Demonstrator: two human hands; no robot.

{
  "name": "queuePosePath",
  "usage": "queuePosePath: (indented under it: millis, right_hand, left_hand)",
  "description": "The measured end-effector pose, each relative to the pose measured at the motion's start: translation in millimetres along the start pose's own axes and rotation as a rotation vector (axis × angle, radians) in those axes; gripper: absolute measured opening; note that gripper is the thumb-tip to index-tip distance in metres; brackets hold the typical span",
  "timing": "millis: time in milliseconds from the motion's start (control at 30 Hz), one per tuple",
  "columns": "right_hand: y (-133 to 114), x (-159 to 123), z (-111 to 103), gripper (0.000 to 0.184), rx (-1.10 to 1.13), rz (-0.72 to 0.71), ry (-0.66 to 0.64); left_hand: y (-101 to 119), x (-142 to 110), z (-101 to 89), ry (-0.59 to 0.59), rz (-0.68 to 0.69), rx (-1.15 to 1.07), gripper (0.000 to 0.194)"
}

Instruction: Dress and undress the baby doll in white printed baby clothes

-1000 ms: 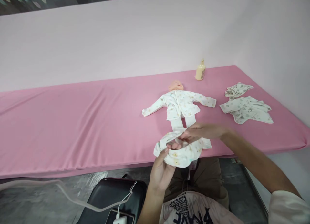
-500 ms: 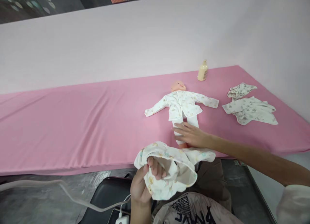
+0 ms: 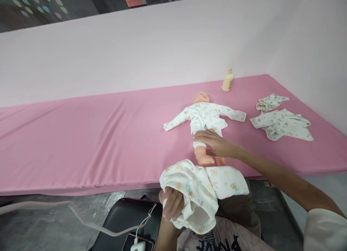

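Observation:
A baby doll (image 3: 201,97) lies on its back in a white printed jacket (image 3: 204,115), its arms spread. White leg coverings (image 3: 200,144) are bunched up, and a bare lower leg (image 3: 202,157) shows below them. My right hand (image 3: 217,143) is across the doll's legs, fingers closed over the white leg cloth. Nearer me, my left hand (image 3: 173,204) is shut on small white printed baby pants (image 3: 197,193). Its fingers are tucked through an opening of the pants, and one pant leg stretches to the right, just in front of the doll's feet.
On the pink-covered table (image 3: 67,142) stand a pale yellow pump bottle (image 3: 228,81) and, to the right, two crumpled printed baby garments (image 3: 284,124). A light wall rises behind. In front are a black chair (image 3: 124,218), a white cable (image 3: 89,224) and a charger (image 3: 138,246).
My right hand has left the pants and moved to the doll's legs; the white leg cloth has ridden up, baring a lower leg. My left hand has brought the pants nearer me.

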State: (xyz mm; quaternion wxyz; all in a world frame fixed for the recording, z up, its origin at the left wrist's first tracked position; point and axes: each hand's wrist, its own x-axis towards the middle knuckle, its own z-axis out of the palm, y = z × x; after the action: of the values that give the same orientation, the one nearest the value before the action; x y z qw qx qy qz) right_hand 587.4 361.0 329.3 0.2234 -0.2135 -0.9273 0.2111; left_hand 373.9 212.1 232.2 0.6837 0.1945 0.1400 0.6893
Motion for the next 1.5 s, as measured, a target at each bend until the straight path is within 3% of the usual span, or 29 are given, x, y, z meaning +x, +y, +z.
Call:
queuePosePath:
  millis: [67, 100, 233, 367, 533, 700, 833, 967, 1200, 1367, 1500]
  right_hand:
    - [-1, 4, -8, 0.042, 0.044, 0.067, 0.042]
    - [-1, 5, -12, 0.044, 0.052, 0.093, 0.061]
    - [-1, 6, -14, 0.048, 0.021, 0.096, 0.109]
    - [-4, 3, -6, 0.045, -0.075, 0.045, 0.165]
    - [-8, 0, 1, 0.044, -0.212, 0.011, 0.161]
    - [-19, 2, 6, 0.051, -0.361, 0.012, 0.113]
    - [-30, 2, 10, 0.056, -0.476, 0.030, 0.043]
    - [-35, -1, 18, 0.058, -0.456, 0.007, -0.015]
    - [-37, -15, 19, 0.048, -0.161, 0.075, -0.038]
    - [-59, -16, 10, 0.026, 0.296, 0.273, -0.007]
    - [-78, -8, 19, 0.028, 0.339, 0.325, -0.076]
  left_hand:
    - [-7, 9, 11.9, -0.034, 0.034, -0.031, 0.061]
    - [-8, 12, 23.0, 0.002, -0.016, -0.037, 0.056]
    - [-3, 19, 80.2, 0.248, -0.244, -0.121, 0.004]
    - [-2, 20, 122.3, 0.418, -0.322, -0.218, 0.015]
    - [1, 6, 147.8, 0.448, -0.318, -0.157, 0.020]
    - [0, 5, 153.5, 0.425, -0.276, -0.107, 0.032]
    - [-9, 11, 148.9, 0.481, -0.230, -0.034, 0.034]
    - [-16, 15, 140.9, 0.511, -0.199, -0.028, 0.038]
    - [-21, 17, 127.4, 0.563, -0.199, -0.026, 0.034]
    - [-20, 14, 129.0, 0.626, -0.187, -0.028, 0.038]
    - [-19, 10, 127.7, 0.564, -0.186, 0.001, 0.039]
